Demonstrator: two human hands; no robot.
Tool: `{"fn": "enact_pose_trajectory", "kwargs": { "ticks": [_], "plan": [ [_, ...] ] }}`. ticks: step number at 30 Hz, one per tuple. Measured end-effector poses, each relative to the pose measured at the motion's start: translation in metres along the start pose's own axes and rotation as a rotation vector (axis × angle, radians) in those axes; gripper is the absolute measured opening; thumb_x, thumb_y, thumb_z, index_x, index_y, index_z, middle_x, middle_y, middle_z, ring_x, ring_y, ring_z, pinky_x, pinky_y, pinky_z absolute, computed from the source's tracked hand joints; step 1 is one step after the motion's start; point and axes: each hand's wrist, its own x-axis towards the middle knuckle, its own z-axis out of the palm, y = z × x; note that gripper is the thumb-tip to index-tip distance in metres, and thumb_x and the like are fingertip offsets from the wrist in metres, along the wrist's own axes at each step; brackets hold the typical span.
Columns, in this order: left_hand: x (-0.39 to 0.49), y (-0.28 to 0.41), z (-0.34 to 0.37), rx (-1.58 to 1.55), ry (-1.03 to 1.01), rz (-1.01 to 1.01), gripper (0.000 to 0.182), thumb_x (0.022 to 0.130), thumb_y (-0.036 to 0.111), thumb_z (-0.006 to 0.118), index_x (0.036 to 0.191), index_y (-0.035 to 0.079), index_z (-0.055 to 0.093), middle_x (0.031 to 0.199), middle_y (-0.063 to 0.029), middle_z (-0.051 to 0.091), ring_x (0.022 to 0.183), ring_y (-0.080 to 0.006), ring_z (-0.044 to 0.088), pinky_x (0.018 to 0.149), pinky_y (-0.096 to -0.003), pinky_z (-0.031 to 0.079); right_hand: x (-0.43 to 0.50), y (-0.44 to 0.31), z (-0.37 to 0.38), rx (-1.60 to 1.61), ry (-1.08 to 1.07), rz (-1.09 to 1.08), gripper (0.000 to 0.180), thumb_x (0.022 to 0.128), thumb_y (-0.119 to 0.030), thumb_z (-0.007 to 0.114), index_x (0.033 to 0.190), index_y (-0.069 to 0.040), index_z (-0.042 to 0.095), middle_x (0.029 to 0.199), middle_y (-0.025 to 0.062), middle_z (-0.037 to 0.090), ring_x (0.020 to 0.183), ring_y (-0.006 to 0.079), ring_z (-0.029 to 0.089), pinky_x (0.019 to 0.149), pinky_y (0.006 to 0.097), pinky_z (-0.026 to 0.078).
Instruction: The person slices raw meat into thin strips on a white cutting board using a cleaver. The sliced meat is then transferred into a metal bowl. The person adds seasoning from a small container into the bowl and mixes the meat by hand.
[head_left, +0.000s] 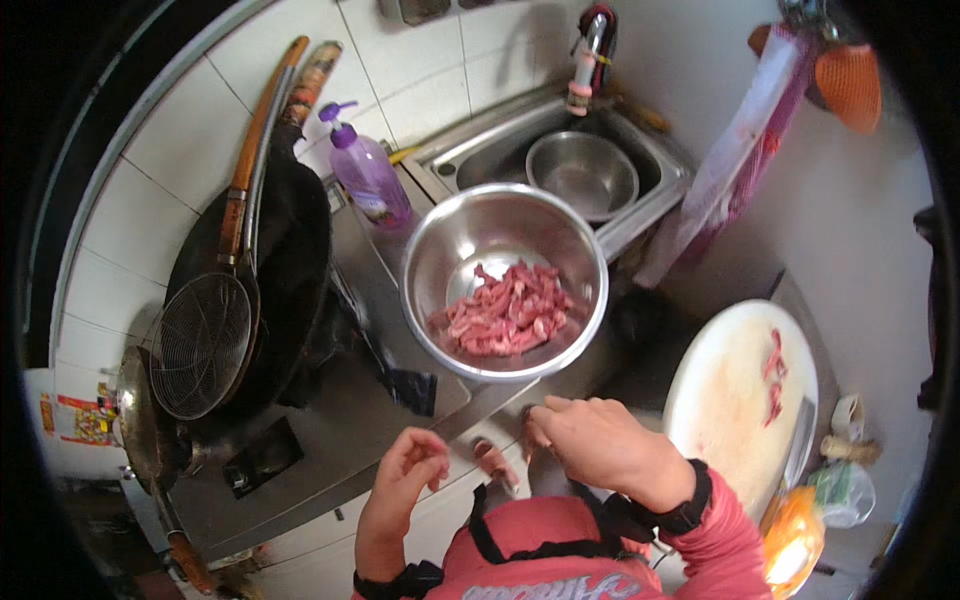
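My left hand (409, 466) hovers in front of the counter edge, fingers loosely curled and nothing visible in it. Palm down, my right hand (600, 446) is bent at the wrist in front of my body. Its fingertips are partly hidden, so I cannot tell whether it holds anything. Just beyond both hands, a stainless steel bowl (442, 232) contains strips of raw red meat (517, 311). To the right of my right hand is a round white cutting board (727, 397). A few meat scraps (775, 375) and a knife (799, 442) lie on it.
A black wok (300, 202) with a wire skimmer (201, 345) across it stands on the left. Behind the bowl are a purple pump bottle (370, 176) and a steel sink (495, 161) holding a metal basin (581, 176). An orange plastic bag (796, 536) sits near the board.
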Motion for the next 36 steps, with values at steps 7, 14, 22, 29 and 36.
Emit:
{"fn": "enact_pose_trajectory", "kwargs": {
  "ticks": [7, 14, 22, 29, 36],
  "plan": [
    [0.006, 0.011, 0.021, -0.023, 0.194, -0.098, 0.014, 0.089, 0.002, 0.057, 0.103, 0.003, 0.057, 0.085, -0.0037, 0.061, 0.074, -0.0108, 0.057, 0.063, -0.0245, 0.044, 0.004, 0.060, -0.036, 0.428, 0.248, -0.093, 0.039, 0.092, -0.008, 0.064, 0.130, -0.001, 0.060, 0.086, 0.0177, 0.073, 0.077, 0.0224, 0.073, 0.073, 0.0335, 0.055],
    [0.001, 0.006, 0.025, -0.051, 0.300, -0.032, 0.013, 0.089, 0.002, 0.059, 0.101, 0.003, 0.057, 0.083, -0.0048, 0.062, 0.074, -0.0118, 0.059, 0.062, -0.0241, 0.045, 0.030, 0.074, -0.053, 0.481, 0.525, -0.052, 0.037, 0.087, -0.010, 0.064, 0.124, -0.010, 0.066, 0.071, 0.0179, 0.066, 0.068, 0.0341, 0.068, 0.067, 0.0376, 0.053],
    [-0.005, -0.015, 0.023, -0.119, 0.344, -0.050, 0.015, 0.088, 0.005, 0.061, 0.103, 0.007, 0.059, 0.085, -0.0024, 0.061, 0.073, -0.0110, 0.059, 0.061, -0.0238, 0.046, 0.043, 0.073, -0.050, 0.368, 0.548, -0.262, 0.078, 0.081, -0.003, 0.070, 0.152, -0.015, 0.038, 0.152, 0.0277, 0.036, 0.140, 0.0436, 0.038, 0.115, 0.0430, 0.036],
    [-0.007, -0.026, 0.018, -0.071, 0.277, 0.101, 0.015, 0.091, 0.014, 0.064, 0.106, 0.013, 0.062, 0.083, 0.0018, 0.060, 0.071, -0.0069, 0.057, 0.061, -0.0197, 0.045, 0.028, 0.067, -0.050, 0.297, 0.571, -0.257, 0.068, 0.084, -0.007, 0.070, 0.147, -0.010, 0.044, 0.149, 0.0280, 0.039, 0.136, 0.0441, 0.042, 0.112, 0.0435, 0.039],
    [-0.015, -0.027, 0.013, -0.098, 0.276, 0.065, 0.015, 0.091, 0.014, 0.063, 0.106, 0.013, 0.061, 0.083, 0.0023, 0.060, 0.071, -0.0060, 0.058, 0.061, -0.0186, 0.045, 0.025, 0.061, -0.040, 0.231, 0.599, -0.274, 0.059, 0.086, -0.007, 0.068, 0.142, -0.008, 0.050, 0.147, 0.0288, 0.042, 0.135, 0.0453, 0.043, 0.112, 0.0455, 0.039]
  ]
}}
